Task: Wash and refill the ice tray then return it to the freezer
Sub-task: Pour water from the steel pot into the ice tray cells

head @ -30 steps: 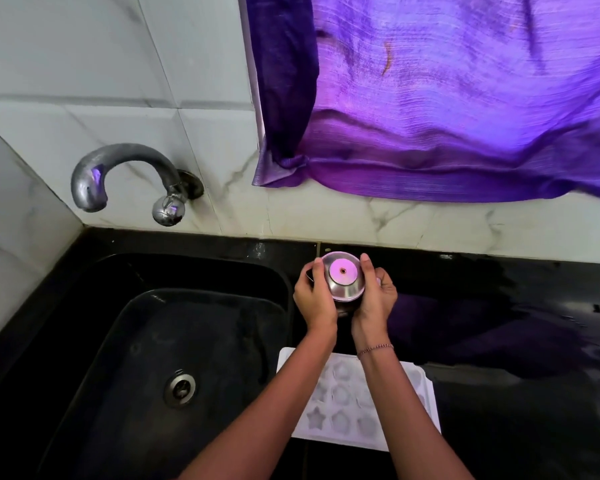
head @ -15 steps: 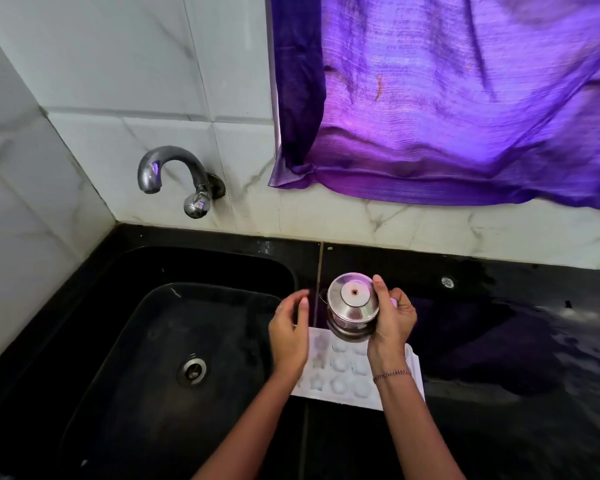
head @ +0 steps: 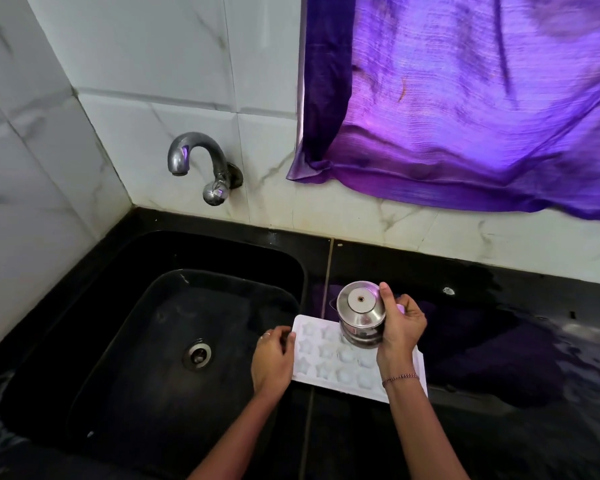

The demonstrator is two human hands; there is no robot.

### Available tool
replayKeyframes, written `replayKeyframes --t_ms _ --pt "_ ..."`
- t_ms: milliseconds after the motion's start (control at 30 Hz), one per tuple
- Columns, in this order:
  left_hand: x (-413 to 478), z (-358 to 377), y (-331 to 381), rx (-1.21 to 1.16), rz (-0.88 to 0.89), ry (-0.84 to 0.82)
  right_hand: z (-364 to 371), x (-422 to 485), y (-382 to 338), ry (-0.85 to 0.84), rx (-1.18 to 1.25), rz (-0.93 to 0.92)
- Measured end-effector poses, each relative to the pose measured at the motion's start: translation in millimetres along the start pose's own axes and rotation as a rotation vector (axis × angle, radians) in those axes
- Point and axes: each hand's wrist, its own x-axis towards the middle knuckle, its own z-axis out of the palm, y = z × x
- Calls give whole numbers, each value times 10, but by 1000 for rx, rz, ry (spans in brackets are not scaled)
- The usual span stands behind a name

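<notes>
White plastic, the ice tray [head: 329, 358] lies flat on the black counter [head: 499, 427], just right of the sink [head: 136, 323]. Your left hand [head: 272, 362] grips the tray's left edge, fingers curled over the rim. Your right hand [head: 400, 327] is wrapped around a steel pot [head: 359, 313], tipped over the tray's far cells. A tap [head: 201, 164] juts from the tiled wall beside a purple curtain [head: 465, 98].

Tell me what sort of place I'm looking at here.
Most likely a home kitchen sink corner: a black sink set into a black countertop, a wall-mounted tap on marbled white tiles, and a purple curtain.
</notes>
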Motion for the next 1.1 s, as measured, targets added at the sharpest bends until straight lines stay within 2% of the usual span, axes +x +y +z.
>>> replayKeyframes --t_ms 600,1100 --pt "7 85 -106 243 117 55 121 -81 65 -79 -137 -118" --pt "51 94 -149 392 197 -21 107 -75 59 -88 -133 -139"
